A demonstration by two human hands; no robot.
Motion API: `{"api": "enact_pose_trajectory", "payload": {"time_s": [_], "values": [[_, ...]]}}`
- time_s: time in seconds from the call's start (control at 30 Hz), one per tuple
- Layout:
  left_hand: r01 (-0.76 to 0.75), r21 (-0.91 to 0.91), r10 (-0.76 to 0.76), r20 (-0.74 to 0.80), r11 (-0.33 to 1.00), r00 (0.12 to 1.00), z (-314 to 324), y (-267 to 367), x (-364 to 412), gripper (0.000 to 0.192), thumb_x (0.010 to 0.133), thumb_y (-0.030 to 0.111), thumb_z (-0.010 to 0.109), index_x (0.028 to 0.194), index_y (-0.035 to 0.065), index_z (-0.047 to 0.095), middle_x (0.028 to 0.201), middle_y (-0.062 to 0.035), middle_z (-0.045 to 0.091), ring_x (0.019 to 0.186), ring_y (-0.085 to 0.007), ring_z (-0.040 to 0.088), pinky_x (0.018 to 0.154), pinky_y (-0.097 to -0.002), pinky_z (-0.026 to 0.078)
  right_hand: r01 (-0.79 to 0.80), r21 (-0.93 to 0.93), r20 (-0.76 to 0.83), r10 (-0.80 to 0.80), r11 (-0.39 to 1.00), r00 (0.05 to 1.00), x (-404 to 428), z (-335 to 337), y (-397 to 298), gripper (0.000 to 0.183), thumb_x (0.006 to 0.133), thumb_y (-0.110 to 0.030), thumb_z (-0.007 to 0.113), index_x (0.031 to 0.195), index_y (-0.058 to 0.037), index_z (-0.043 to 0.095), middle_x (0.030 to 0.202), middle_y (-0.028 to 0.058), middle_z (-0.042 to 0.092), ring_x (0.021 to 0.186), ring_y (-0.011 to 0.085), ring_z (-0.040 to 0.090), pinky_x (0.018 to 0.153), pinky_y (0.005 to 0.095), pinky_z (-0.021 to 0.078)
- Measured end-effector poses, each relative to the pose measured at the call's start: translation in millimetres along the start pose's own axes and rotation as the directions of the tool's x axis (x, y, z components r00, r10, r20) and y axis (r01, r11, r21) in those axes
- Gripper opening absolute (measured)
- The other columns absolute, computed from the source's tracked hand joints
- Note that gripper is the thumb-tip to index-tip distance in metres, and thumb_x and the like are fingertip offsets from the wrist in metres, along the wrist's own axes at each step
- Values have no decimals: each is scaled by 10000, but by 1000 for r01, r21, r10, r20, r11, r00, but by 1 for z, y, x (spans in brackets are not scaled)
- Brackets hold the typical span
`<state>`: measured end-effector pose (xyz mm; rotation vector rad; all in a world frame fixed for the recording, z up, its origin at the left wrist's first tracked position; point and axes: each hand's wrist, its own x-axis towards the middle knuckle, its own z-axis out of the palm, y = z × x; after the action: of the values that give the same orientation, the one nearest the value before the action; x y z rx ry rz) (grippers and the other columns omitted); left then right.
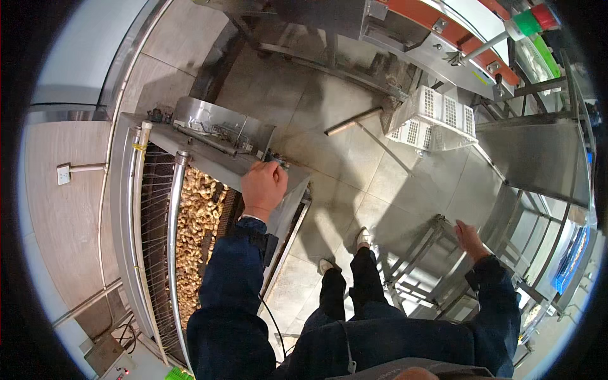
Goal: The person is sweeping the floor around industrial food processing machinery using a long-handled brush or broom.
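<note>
My left hand (265, 187) is closed in a fist over the end edge of a long stainless steel trough machine (289, 183). Small fittings (278, 159) show just beyond its knuckles. Whether the fingers grip one of them is hidden. Inside the trough, glossy golden-brown food pieces (194, 237) lie on a dark belt. A bright steel pipe (175, 209) runs lengthwise above them, with thin rods (156, 228) beside it. My right hand (469, 240) hangs to the right, fingers partly curled, near a metal frame stand (427, 247). Its palm is hidden.
A floor squeegee (354, 122) lies beside a white perforated plastic crate (432, 121). Equipment with an orange-red panel (475, 47) and a green-red signal lamp (529, 22) stands beyond. At right are a steel panel (536, 156) and a blue tray (571, 261). A black cable (274, 318) hangs beside me.
</note>
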<state>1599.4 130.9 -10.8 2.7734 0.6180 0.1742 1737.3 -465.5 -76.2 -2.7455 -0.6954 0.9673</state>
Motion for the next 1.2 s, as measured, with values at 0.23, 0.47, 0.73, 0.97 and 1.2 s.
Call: {"api": "enact_pose_trajectory", "payload": {"time_s": [0.23, 0.47, 0.73, 0.97, 1.2], "values": [[-11, 4, 11, 44, 1000, 999, 0, 7, 9, 183, 785, 169, 542, 630, 73, 536, 558, -82, 512, 584, -285, 538, 520, -409, 486, 213, 61, -35, -211, 975, 977, 155, -29, -67, 285, 929, -209, 426, 1105, -4, 518, 806, 263, 572, 735, 423, 568, 612, 457, 439], [-24, 23, 23, 59, 999, 998, -4, -2, 1, 224, 804, 167, 538, 600, 78, 506, 529, -69, 478, 567, -266, 527, 517, -400, 487, -60, 537, 182, -46, 842, 982, 43, 27, -65, 465, 908, -169, 468, 1355, -147, 341, 834, 125, 562, 619, 256, 556, 500, 356, 462], [-1, -13, 2, 61, 1000, 998, -1, 0, 5, 215, 799, 150, 538, 605, 73, 485, 550, -78, 477, 573, -282, 518, 540, -416, 476, -506, 828, 484, 146, 240, 862, -80, 136, -153, 541, 925, -148, 430, 1415, -236, 217, 733, 14, 495, 461, 95, 454, 388, 248, 414], [-60, -13, 60, 20, 998, 998, 3, 2, 5, 230, 802, 145, 531, 602, 54, 464, 562, -97, 477, 587, -297, 519, 517, -413, 450, -210, 924, 168, 154, 321, 974, 91, 171, -227, 488, 936, -203, 432, 1400, -254, 289, 727, -7, 504, 489, 77, 444, 406, 243, 400], [-54, -27, 55, 6, 998, 998, 2, 8, 6, 221, 794, 155, 539, 601, 66, 480, 559, -78, 494, 594, -287, 530, 501, -406, 434, -253, 899, 149, 295, 356, 944, 60, 246, -216, 443, 956, -238, 399, 1388, -214, 303, 728, 39, 537, 460, 85, 458, 406, 253, 420]]}}
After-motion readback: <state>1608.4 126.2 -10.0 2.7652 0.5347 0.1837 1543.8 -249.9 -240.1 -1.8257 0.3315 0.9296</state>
